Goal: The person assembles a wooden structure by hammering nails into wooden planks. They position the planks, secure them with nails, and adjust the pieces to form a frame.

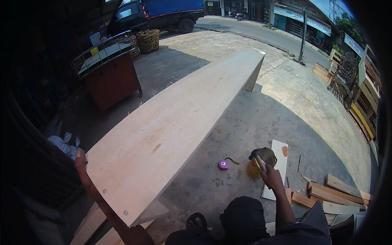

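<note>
Long board (171, 122) blocking, passable floor (204, 183) alongside

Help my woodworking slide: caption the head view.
Left hand at the edge of a long wooden board, right hand holding a hammer.

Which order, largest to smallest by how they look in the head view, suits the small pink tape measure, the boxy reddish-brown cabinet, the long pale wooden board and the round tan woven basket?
1. Long pale wooden board
2. Boxy reddish-brown cabinet
3. Round tan woven basket
4. Small pink tape measure
</note>
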